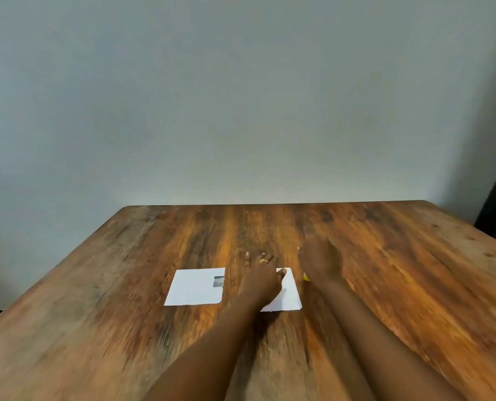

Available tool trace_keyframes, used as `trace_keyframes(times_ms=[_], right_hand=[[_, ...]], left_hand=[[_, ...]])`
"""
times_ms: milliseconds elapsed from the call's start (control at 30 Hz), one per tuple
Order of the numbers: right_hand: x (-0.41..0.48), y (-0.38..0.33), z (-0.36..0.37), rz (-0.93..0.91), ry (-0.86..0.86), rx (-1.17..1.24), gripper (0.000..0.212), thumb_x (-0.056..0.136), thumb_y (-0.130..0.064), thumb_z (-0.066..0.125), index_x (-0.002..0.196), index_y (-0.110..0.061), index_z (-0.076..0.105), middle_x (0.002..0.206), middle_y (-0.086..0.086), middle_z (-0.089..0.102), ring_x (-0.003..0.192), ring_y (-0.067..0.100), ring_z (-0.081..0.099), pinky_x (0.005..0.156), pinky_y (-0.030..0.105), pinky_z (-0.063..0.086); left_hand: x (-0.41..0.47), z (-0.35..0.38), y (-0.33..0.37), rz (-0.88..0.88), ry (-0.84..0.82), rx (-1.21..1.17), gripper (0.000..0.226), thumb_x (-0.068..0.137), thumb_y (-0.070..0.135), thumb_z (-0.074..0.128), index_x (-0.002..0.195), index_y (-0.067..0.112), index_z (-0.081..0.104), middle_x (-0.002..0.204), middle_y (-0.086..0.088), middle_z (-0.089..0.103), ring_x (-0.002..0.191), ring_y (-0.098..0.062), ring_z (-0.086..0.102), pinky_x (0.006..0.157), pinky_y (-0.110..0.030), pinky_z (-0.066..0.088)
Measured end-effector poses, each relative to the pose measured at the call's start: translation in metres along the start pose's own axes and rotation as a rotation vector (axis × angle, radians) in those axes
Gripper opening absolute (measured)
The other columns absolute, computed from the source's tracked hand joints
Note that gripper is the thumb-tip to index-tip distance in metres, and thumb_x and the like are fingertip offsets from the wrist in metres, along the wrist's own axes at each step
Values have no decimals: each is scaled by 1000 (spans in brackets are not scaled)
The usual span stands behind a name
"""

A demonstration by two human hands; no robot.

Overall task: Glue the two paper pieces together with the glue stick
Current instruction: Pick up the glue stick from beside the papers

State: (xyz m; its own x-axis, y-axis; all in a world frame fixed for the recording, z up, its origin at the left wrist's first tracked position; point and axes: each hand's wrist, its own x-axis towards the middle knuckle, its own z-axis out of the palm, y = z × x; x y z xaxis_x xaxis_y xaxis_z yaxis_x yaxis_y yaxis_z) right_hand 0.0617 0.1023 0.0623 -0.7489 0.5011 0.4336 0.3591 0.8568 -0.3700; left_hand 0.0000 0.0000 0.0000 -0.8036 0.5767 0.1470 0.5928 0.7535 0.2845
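Two bare forearms reach out from the near edge over the worn brown wooden desk (110, 328). Just beyond them the two papers lie flat, side by side, with a strip of bare wood between. On the left is a white rectangular paper sheet (194, 287) with a small grey printed picture (218, 281) at its right edge. On the right is a second white paper piece (292, 295).

The left hand (262, 274) lies over that second piece with its fingers spread and straight and its thumb on the paper. It has a gold ring (263, 260) on one finger, holds nothing, and seems to pin the sheet down.

Just right of the paper, the right hand (319, 263) is palm-down and blurred above a small yellow object (306, 277), probably the glue stick. I cannot tell whether its fingers grip it. Farther off, the desk ends at a plain grey wall (241, 96).

This looks like the opening step, fetching the glue, since the papers are apart and no glue shows on either. The next move calls for a firm hold on the stick and getting its cap off if one is on. The tip then goes to the pinned piece while the left hand stops it sliding.
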Motion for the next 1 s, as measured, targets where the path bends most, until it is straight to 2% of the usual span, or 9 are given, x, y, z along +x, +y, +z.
trace_keyframes(times_ms=[67,200,267,500,600,700,767,900,1000], right_hand=[[1,11,-4,46,-37,22,19,90,-14,56,99,-3,68,99,13,71,85,26,67,62,23,42],[6,30,4,0,-99,-17,20,88,-13,58,105,-9,66,107,14,68,96,32,65,69,30,47],[8,34,8,-35,-107,-7,21,87,-13,58,105,-12,67,106,12,69,94,31,65,68,31,46],[13,39,17,-57,-118,37,12,87,-13,58,96,-10,66,93,10,70,82,25,66,56,27,36],[19,39,15,-9,-115,81,16,86,-10,58,100,-8,67,95,12,70,84,27,65,57,28,37],[27,35,5,44,-127,156,19,86,-14,60,103,-7,66,95,12,69,83,27,64,61,29,43],[33,30,-4,57,-171,172,19,85,-18,63,101,-6,66,93,12,68,82,27,63,62,29,42],[40,16,-17,8,-287,125,15,84,-17,58,93,-6,64,84,9,62,73,23,59,55,24,38],[40,1,-20,-38,-323,139,11,89,-11,55,89,-4,63,84,8,61,67,18,55,50,21,35]], left_hand=[[2,5,10,-4,-10,-67,48,100,36,30,141,14,40,152,-3,39,145,-18,25,118,-50,-9],[6,17,32,8,3,-143,41,99,33,36,130,12,53,141,-5,51,139,-20,37,119,-51,0],[9,18,41,-8,0,-204,40,98,32,39,126,9,57,136,-6,57,131,-23,46,118,-47,13],[20,21,61,-161,95,-597,32,96,25,47,107,4,68,106,-14,71,93,-25,65,93,-37,48],[21,19,65,-172,147,-648,34,94,29,53,119,10,66,110,-9,73,94,-21,67,95,-29,48],[19,14,66,-161,233,-701,37,91,28,59,125,15,63,113,-4,72,94,-16,68,72,-5,40],[18,7,64,-127,304,-720,33,88,25,63,118,13,67,108,-6,74,92,-17,70,64,-1,37],[12,-5,51,-11,328,-606,28,89,21,62,112,8,70,98,-12,76,81,-22,71,64,-11,42],[12,-16,33,103,305,-405,31,92,16,58,121,7,64,96,-17,75,78,-28,70,65,-25,48]])
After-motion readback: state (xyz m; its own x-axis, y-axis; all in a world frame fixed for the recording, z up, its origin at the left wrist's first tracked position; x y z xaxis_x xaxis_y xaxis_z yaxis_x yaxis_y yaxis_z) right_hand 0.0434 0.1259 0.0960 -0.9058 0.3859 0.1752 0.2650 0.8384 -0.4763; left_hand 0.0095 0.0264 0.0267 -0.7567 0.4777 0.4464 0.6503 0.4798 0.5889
